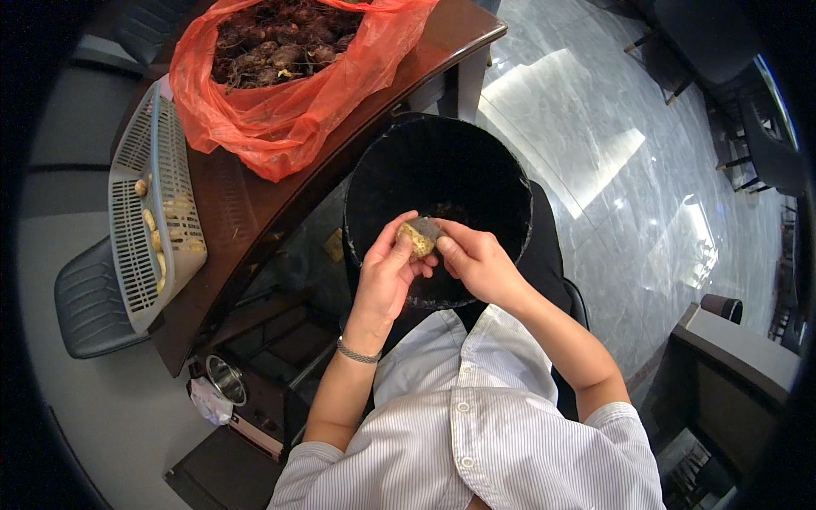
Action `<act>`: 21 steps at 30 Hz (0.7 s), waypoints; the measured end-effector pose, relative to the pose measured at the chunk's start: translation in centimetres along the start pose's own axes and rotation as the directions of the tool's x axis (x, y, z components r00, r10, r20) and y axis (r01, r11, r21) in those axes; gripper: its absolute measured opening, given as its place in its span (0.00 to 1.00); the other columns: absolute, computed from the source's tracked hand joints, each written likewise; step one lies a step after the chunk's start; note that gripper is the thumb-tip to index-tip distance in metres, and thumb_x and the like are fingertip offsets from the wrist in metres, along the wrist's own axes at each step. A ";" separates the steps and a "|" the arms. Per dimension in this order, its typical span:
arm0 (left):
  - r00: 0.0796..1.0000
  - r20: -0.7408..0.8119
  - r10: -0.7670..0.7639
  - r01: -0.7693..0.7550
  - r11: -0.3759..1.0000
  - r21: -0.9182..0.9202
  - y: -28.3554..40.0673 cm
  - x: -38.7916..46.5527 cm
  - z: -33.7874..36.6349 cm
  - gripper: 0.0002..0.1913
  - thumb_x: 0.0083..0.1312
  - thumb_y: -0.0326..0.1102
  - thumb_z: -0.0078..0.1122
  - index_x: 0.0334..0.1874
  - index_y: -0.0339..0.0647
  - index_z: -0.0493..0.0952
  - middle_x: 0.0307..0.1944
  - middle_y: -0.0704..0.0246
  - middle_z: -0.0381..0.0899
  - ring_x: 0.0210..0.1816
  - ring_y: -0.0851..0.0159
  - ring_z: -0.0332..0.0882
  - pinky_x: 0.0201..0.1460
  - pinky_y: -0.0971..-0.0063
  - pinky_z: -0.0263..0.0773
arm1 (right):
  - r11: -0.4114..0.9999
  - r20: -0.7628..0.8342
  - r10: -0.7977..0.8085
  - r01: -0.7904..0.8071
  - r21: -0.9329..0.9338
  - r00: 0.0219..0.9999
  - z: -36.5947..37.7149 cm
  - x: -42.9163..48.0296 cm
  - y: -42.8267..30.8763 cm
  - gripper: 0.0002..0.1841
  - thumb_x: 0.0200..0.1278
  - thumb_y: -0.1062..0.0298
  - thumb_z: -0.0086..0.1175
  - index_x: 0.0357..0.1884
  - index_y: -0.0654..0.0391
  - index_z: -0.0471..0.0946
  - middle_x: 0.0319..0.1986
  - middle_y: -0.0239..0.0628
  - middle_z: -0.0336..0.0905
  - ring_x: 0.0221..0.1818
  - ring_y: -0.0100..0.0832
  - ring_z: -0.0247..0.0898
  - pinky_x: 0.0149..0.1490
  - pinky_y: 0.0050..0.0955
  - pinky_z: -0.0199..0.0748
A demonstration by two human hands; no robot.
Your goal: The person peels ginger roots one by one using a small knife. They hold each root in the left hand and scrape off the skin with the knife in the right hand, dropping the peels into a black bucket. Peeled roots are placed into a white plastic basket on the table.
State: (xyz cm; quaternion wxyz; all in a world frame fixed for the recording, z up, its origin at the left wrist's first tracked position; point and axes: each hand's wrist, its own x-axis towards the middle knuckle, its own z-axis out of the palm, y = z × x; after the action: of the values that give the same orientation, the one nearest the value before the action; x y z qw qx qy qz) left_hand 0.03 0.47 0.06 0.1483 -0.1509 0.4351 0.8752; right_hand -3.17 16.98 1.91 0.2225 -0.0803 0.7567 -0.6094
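Observation:
Over the mouth of a black bin (440,146), my left hand (386,271) grips a pale, yellowish tuber (417,242), likely a taro, between thumb and fingers. My right hand (481,261) presses a grey, fuzzy pad (428,226), which looks like a scourer, against the tuber's upper side. The pad partly covers the tuber, and my right fingers hide part of the pad. Dark brown, hairy taro tubers (287,48) fill an open red plastic bag (274,134). Several pale tubers (156,241) lie in a grey plastic basket (178,153).
The bag and basket stand on a brown wooden table (223,197) at my left. Below its edge are a dark cabinet (261,395) and a metal bowl (226,379). A black chair (89,299) is beyond the basket. Grey tiled floor (574,115) extends right towards dark chairs (768,153).

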 end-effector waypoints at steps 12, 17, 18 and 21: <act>0.999 0.039 -0.031 0.034 0.996 -0.077 -0.2 -0.3 0.8 0.19 0.75 0.36 0.44 0.64 0.34 0.64 0.48 0.63 0.75 0.40 0.66 0.77 0.40 0.76 0.72 | 0.998 -0.135 -0.066 0.067 0.005 0.989 0.1 0.2 0.6 0.15 0.68 0.65 0.48 0.51 0.61 0.76 0.29 0.51 0.80 0.32 0.50 0.79 0.37 0.40 0.76; 0.999 0.033 0.002 -0.005 0.997 0.074 -0.1 -0.4 0.6 0.23 0.70 0.29 0.49 0.67 0.34 0.61 0.49 0.64 0.75 0.43 0.67 0.77 0.44 0.76 0.73 | 0.976 -0.010 -0.128 0.124 -0.178 0.992 -0.4 0.2 0.2 0.14 0.68 0.63 0.47 0.50 0.60 0.75 0.28 0.49 0.81 0.32 0.50 0.79 0.38 0.41 0.76; 0.999 0.042 0.017 -0.022 0.993 0.118 -0.2 -0.4 0.6 0.24 0.69 0.28 0.49 0.67 0.33 0.61 0.49 0.64 0.75 0.43 0.67 0.77 0.44 0.76 0.73 | 0.974 -0.001 -0.123 0.121 -0.194 0.992 -0.3 0.3 0.3 0.13 0.68 0.64 0.47 0.47 0.60 0.75 0.27 0.49 0.80 0.31 0.50 0.78 0.38 0.41 0.75; 0.997 0.061 0.036 -0.046 0.983 0.179 -0.7 -0.5 0.5 0.27 0.68 0.26 0.51 0.69 0.32 0.59 0.51 0.64 0.75 0.44 0.67 0.77 0.45 0.77 0.73 | 0.974 -0.036 -0.080 0.071 -0.214 0.996 -0.5 1.1 0.3 0.09 0.67 0.65 0.47 0.34 0.59 0.75 0.21 0.46 0.78 0.28 0.49 0.77 0.34 0.42 0.73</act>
State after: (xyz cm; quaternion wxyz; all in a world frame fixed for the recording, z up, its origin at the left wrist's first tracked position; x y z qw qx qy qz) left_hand 0.67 1.24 0.07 0.1559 -0.1026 0.5111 0.8390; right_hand -4.31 17.03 1.48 0.1725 -0.1189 0.8187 -0.5346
